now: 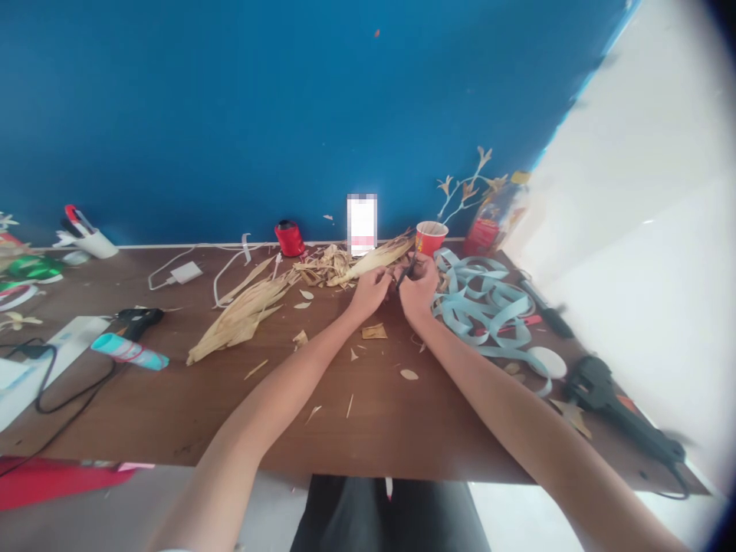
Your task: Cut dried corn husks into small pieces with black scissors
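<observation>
My right hand (pixel 418 284) is closed around a slim dark tool that looks like scissors (pixel 405 272), pointing down and left. Just left of it, my left hand (pixel 372 289) is pinched, its fingertips close to the tool. What it holds is too small to make out. Behind the hands lies a heap of dried corn husks (pixel 327 266), with a long pale husk (pixel 376 259) on top. Another bundle of husks (pixel 241 318) is spread to the left. Small cut husk pieces (pixel 374 331) and a petal-shaped piece (pixel 409 375) are scattered on the brown table (pixel 322 429).
A red paper cup (pixel 430 238) and tangled light-blue ribbon (pixel 483 295) are beside my right hand. Farther right are a bottle (pixel 495 217) and a black glue gun (pixel 615 406). A lit phone (pixel 362 222) leans at the wall. Left are a red can (pixel 289 239), charger (pixel 185 273) and blue roll (pixel 130 352).
</observation>
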`<move>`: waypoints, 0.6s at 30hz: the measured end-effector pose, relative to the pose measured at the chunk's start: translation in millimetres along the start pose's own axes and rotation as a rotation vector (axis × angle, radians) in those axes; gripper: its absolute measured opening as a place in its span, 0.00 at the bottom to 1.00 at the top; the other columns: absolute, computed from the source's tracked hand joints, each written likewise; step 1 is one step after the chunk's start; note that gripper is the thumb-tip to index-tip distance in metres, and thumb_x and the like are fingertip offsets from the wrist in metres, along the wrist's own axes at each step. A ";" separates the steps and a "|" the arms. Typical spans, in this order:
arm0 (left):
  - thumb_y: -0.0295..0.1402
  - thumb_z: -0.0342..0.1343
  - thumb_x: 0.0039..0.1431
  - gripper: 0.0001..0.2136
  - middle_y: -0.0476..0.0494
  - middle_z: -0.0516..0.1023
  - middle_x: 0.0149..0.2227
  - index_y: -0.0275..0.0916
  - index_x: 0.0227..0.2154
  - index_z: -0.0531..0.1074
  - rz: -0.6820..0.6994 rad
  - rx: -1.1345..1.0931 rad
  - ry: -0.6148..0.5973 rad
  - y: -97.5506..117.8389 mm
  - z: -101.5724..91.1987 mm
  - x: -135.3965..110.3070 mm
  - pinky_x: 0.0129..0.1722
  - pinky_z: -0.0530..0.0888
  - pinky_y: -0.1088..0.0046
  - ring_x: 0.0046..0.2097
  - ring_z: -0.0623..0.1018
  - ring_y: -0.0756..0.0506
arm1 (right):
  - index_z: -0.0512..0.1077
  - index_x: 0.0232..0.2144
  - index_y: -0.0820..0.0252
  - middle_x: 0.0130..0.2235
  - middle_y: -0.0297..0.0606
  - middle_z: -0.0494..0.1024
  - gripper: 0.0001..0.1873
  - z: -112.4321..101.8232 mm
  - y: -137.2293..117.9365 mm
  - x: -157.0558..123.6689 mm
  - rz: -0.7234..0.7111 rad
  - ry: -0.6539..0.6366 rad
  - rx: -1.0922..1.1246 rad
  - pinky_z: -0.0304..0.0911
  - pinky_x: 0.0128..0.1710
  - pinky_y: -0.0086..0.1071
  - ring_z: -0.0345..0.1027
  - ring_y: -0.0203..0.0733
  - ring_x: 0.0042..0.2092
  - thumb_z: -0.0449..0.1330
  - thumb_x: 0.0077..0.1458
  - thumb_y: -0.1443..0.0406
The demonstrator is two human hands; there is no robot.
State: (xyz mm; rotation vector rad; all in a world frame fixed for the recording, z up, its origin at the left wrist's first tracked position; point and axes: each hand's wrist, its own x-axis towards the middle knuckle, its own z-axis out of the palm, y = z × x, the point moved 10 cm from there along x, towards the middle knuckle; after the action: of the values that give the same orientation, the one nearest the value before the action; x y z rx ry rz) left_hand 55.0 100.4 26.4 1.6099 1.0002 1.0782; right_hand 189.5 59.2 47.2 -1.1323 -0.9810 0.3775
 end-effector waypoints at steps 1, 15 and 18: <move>0.36 0.49 0.59 0.11 0.49 0.71 0.21 0.38 0.23 0.66 -0.005 0.005 -0.016 -0.9 1.5 0.3 0.22 0.64 0.74 0.20 0.68 0.51 | 0.67 0.44 0.62 0.33 0.37 0.77 0.21 -0.3 0.0 -0.1 0.007 0.002 0.007 0.69 0.38 0.37 0.71 0.40 0.33 0.60 0.45 0.65; 0.31 0.43 0.61 0.14 0.49 0.64 0.20 0.40 0.20 0.60 0.138 0.327 0.086 18.0 -7.3 -1.5 0.30 0.61 0.71 0.26 0.65 0.48 | 0.68 0.45 0.60 0.33 0.36 0.76 0.20 5.1 -3.0 -1.5 -0.054 -0.053 -0.071 0.68 0.41 0.39 0.71 0.41 0.33 0.59 0.47 0.66; 0.29 0.44 0.60 0.13 0.48 0.66 0.21 0.39 0.19 0.61 0.141 0.314 0.086 18.1 -7.3 -2.0 0.31 0.62 0.71 0.27 0.66 0.48 | 0.69 0.44 0.60 0.34 0.37 0.76 0.20 2.5 -4.8 -1.2 -0.068 -0.031 -0.084 0.69 0.40 0.39 0.71 0.42 0.33 0.60 0.46 0.66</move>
State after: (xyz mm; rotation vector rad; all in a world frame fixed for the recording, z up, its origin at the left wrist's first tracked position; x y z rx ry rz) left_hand 49.8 95.9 44.7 1.9242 1.1724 1.1342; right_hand 185.9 57.8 51.1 -1.1683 -1.0679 0.3015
